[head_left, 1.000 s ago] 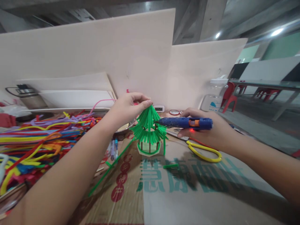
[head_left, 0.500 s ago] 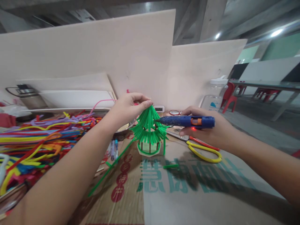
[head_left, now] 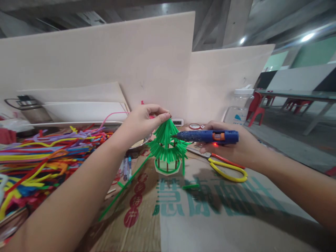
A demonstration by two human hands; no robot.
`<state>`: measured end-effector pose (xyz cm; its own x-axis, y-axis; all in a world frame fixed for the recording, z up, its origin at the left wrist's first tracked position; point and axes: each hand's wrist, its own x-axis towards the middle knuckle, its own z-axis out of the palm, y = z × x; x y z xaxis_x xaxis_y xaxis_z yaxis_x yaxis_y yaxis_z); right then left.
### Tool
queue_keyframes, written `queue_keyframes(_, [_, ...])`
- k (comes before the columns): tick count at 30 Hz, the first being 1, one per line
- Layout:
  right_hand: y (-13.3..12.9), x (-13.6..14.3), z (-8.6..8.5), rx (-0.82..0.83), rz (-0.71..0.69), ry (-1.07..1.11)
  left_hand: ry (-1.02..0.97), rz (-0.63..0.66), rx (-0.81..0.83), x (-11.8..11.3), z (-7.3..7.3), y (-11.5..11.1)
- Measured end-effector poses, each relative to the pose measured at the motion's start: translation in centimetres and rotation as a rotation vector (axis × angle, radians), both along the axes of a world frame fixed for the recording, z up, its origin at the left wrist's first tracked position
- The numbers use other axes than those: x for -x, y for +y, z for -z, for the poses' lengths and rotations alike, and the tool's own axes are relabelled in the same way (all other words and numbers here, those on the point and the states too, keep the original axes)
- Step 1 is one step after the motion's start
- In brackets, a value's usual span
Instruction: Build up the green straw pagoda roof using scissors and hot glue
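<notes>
A small model pavilion (head_left: 168, 150) with two tiers of green pipe-cleaner roof stands above the cardboard, its base pale and many-sided. My left hand (head_left: 154, 117) pinches the tip of its roof from above. In my right hand (head_left: 223, 140) is a blue glue gun (head_left: 207, 136), held level, with a red light glowing under it. Its nozzle points left at the upper roof tier, touching or very near it. A long green pipe cleaner (head_left: 124, 189) slants down to the left of the model, and a short green piece (head_left: 191, 187) lies in front.
Scissors (head_left: 231, 171) with red and yellow handles lie below my right hand. Many coloured pipe cleaners (head_left: 52, 154) are heaped on the left. A clear bottle (head_left: 240, 106) stands at right, a flask (head_left: 33, 110) at far left. White boards (head_left: 105, 63) rise behind.
Both hands keep their holds. The model appears turned or tilted very slightly, and the view has shifted a little; the glue gun stays at the upper roof.
</notes>
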<state>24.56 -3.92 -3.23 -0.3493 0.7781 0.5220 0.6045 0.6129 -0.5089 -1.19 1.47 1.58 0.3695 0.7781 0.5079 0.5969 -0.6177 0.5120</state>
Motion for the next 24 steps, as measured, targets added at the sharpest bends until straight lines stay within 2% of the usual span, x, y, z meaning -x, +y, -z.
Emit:
queue_keyframes(14, [0.26,-0.36,0.41,-0.052,0.026,-0.009,0.008,0.012,0.004,-0.05,-0.02,-0.12])
queue_keyframes(24, [0.21,-0.31,0.56,-0.083,0.093,-0.046,0.017,0.013,-0.021,-0.05,0.03,-0.09])
